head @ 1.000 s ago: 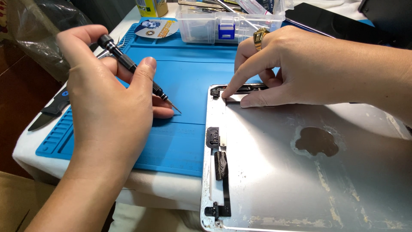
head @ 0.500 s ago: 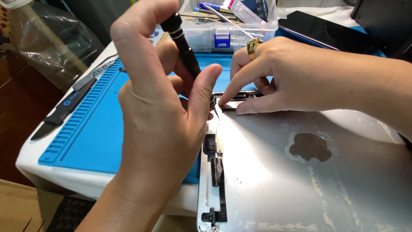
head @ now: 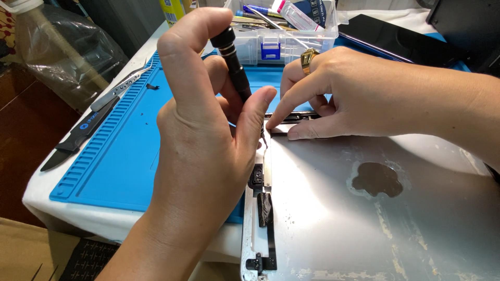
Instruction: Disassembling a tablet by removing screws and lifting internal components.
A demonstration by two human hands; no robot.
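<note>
**A:** Your tabletop (head: 36, 200) is crowded: a blue ribbed mat (head: 125, 156) under the work, a clear parts box (head: 284, 39) at twelve o'clock, black pry tools (head: 78, 138) and tweezers (head: 122, 86) at nine.

**B:** And my hands?

**A:** Your left hand (head: 203, 140) has its grip closed around the black screwdriver (head: 234, 67), forefinger capping the top. The driver stands nearly upright, long axis leaning toward eleven o'clock, tip pointing down at the top left corner of the silver tablet shell (head: 375, 218). Your right hand (head: 364, 96) holds nothing; its forefinger and thumb press flat on that corner, just beside the tip.

**B:** What should worry me?

**A:** I think a lean that steep could let the tip ride out of the screw and skid into your right forefinger or the black flex strip (head: 264, 208) along the edge at six. A freed screw might also roll off the mat.
</note>
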